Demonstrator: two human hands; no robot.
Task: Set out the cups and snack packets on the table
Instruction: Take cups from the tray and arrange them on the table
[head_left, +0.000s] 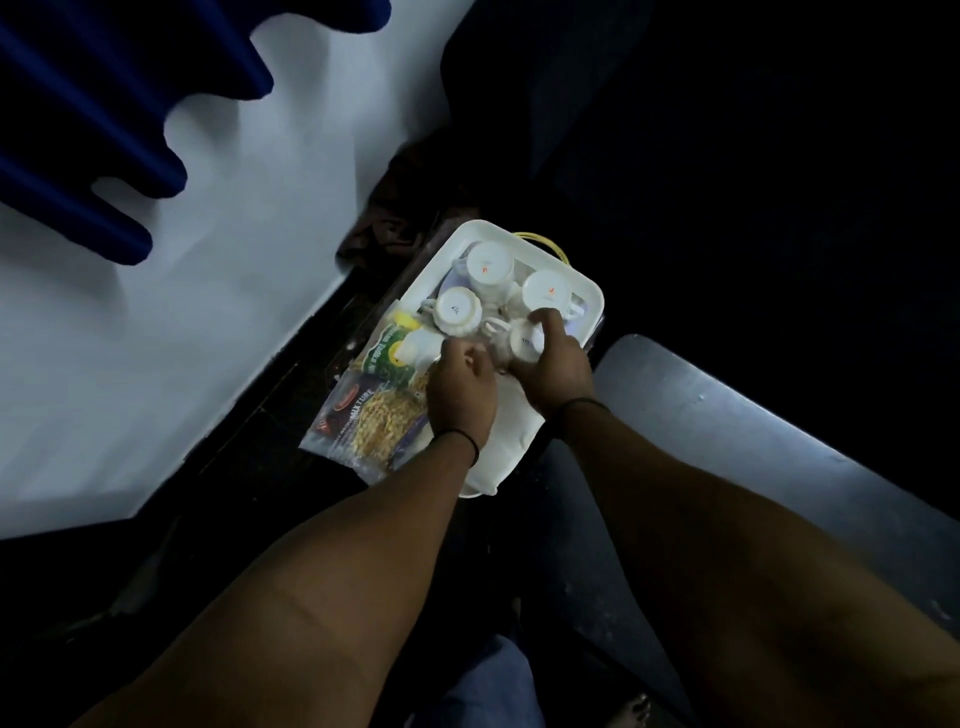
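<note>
Dim shot, but the white tray runs lengthwise away from the camera, with cups sitting upside down on it. Right hand is wrapped around one cup; left hand is curled around another. Snack packets lie on the tray's left side.

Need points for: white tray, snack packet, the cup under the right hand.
white tray (592, 292): head view, on the bare far-right rim.
snack packet (363, 415): head view, on the printed front, left of the left hand.
cup under the right hand (522, 344): head view, on its upturned base.
</note>
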